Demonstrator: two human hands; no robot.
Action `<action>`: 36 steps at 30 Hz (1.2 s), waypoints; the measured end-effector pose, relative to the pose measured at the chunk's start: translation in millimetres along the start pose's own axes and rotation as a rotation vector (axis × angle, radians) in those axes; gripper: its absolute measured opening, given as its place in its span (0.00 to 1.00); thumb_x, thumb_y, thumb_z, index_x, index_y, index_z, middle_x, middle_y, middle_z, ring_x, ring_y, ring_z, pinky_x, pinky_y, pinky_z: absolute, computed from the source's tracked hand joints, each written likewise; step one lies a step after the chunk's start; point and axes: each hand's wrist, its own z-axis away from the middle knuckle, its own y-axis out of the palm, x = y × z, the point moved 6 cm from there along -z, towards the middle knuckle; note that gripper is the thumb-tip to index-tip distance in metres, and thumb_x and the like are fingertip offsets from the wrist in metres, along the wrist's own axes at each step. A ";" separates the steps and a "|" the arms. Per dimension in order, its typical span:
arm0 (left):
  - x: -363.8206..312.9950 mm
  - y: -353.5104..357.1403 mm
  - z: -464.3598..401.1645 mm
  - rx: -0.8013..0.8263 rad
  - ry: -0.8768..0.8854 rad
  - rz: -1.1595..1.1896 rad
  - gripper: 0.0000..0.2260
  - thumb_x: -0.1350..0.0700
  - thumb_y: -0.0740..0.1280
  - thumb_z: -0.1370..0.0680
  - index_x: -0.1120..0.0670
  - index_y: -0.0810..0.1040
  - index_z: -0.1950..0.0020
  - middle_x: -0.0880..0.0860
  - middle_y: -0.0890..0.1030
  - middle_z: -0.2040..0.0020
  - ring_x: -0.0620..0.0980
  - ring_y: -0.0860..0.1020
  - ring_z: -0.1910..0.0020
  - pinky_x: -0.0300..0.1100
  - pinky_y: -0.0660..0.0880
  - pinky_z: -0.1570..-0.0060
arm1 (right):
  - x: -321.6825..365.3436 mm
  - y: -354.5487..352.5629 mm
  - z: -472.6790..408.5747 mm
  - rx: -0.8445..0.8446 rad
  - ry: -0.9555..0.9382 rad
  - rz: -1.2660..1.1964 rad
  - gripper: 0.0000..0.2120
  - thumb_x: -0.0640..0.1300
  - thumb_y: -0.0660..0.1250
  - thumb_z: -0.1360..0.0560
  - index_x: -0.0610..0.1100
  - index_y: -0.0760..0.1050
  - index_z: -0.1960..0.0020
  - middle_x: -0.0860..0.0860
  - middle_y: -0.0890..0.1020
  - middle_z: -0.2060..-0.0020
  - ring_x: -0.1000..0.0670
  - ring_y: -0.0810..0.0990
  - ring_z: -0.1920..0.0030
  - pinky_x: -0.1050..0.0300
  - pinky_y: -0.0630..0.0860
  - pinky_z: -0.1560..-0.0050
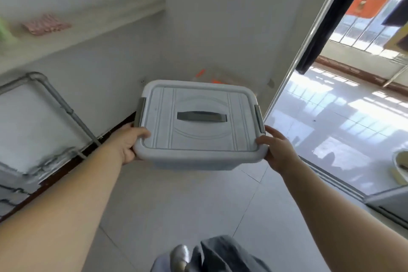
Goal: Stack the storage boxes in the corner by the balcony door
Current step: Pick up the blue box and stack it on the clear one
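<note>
I hold a pale grey storage box (198,130) with a dark grey lid handle and side latches in the air above the floor. My left hand (129,143) grips its near left corner, thumb on the lid rim. My right hand (276,150) grips its near right corner. Behind the box, in the corner by the balcony door, a clear container with orange parts (215,77) shows only partly; most of it is hidden by the box I carry.
The sliding balcony door frame (293,68) stands open on the right, with its floor track (331,180). Grey pipes (55,99) run along the left wall under a shelf (88,28). Dark clothing (326,20) hangs in the doorway. A bowl (400,168) lies on the balcony floor.
</note>
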 end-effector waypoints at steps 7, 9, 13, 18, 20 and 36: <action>-108.5 51.7 -117.0 0.065 0.010 -0.043 0.03 0.65 0.67 0.26 0.60 0.77 0.53 0.58 0.78 0.55 0.54 0.76 0.61 0.52 0.75 0.55 | 65.2 31.6 -95.0 -0.133 -0.094 -0.062 0.27 0.29 0.63 0.30 0.46 0.73 0.33 0.41 0.78 0.40 0.38 0.79 0.44 0.40 0.76 0.40; -138.1 77.4 -148.1 0.085 0.033 -0.046 0.05 0.64 0.67 0.25 0.57 0.74 0.60 0.56 0.77 0.59 0.53 0.75 0.63 0.53 0.75 0.55 | 83.3 35.7 -131.7 -0.171 -0.116 -0.100 0.27 0.29 0.64 0.30 0.47 0.73 0.34 0.41 0.77 0.38 0.38 0.78 0.41 0.42 0.77 0.41; -187.6 113.5 -201.5 0.075 0.061 -0.011 0.07 0.66 0.66 0.24 0.57 0.72 0.60 0.56 0.77 0.58 0.54 0.76 0.58 0.55 0.75 0.47 | 117.5 47.3 -190.9 -0.213 -0.160 -0.145 0.27 0.29 0.64 0.30 0.47 0.73 0.34 0.42 0.76 0.37 0.38 0.77 0.40 0.44 0.78 0.41; -241.0 150.0 -264.6 0.098 0.057 0.007 0.09 0.69 0.64 0.25 0.55 0.73 0.59 0.58 0.78 0.50 0.54 0.77 0.53 0.52 0.74 0.44 | 152.1 54.1 -252.1 -0.330 -0.186 -0.209 0.27 0.29 0.64 0.31 0.47 0.74 0.35 0.42 0.77 0.38 0.40 0.79 0.43 0.47 0.78 0.43; -251.9 166.1 -283.2 0.121 0.037 -0.030 0.07 0.68 0.65 0.24 0.56 0.75 0.56 0.58 0.77 0.48 0.54 0.76 0.48 0.50 0.74 0.47 | 160.0 57.1 -265.8 -0.353 -0.174 -0.179 0.26 0.29 0.64 0.30 0.48 0.73 0.36 0.42 0.77 0.38 0.41 0.78 0.43 0.49 0.78 0.45; -277.1 230.7 -394.3 0.291 -0.068 -0.343 0.19 0.73 0.61 0.25 0.63 0.73 0.35 0.63 0.75 0.34 0.61 0.73 0.34 0.52 0.74 0.44 | 113.4 72.7 -292.9 -0.645 -0.030 -0.223 0.27 0.30 0.63 0.27 0.45 0.68 0.29 0.42 0.77 0.44 0.39 0.77 0.44 0.46 0.77 0.44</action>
